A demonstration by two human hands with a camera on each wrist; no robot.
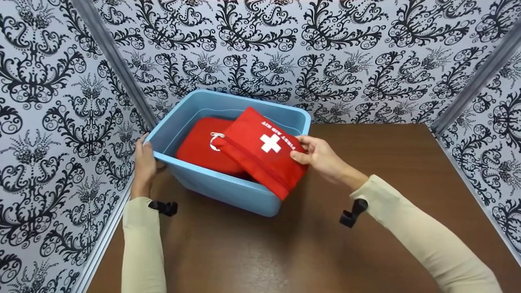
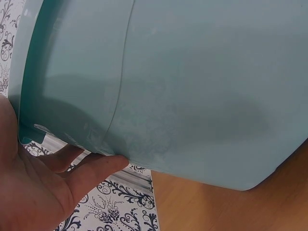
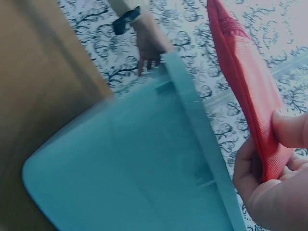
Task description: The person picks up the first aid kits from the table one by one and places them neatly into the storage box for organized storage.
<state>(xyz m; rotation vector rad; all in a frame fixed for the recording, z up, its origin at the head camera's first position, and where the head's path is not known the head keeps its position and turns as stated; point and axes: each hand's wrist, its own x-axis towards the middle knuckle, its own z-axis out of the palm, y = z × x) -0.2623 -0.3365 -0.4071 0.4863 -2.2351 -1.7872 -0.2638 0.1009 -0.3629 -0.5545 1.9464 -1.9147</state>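
Observation:
A red first aid kit pouch (image 1: 260, 158) with a white cross hangs over the front right part of a blue plastic bin (image 1: 228, 195). My right hand (image 1: 321, 160) pinches its right end, thumb on top and fingers beneath, as the right wrist view shows with the pouch (image 3: 250, 96) edge-on. Inside the bin lies a red case (image 1: 203, 150) with a white cord loop, partly covered by the pouch. At the bin's left end, my left hand (image 1: 145, 165) grips the rim; in the left wrist view its fingers (image 2: 101, 168) reach around the bin wall (image 2: 192, 110).
The bin stands on a brown wooden table (image 1: 228, 252), close to the patterned back wall (image 1: 260, 49) and left wall (image 1: 53, 122). Grey strips run along the wall corners. Each wrist carries a black mount (image 1: 353, 212).

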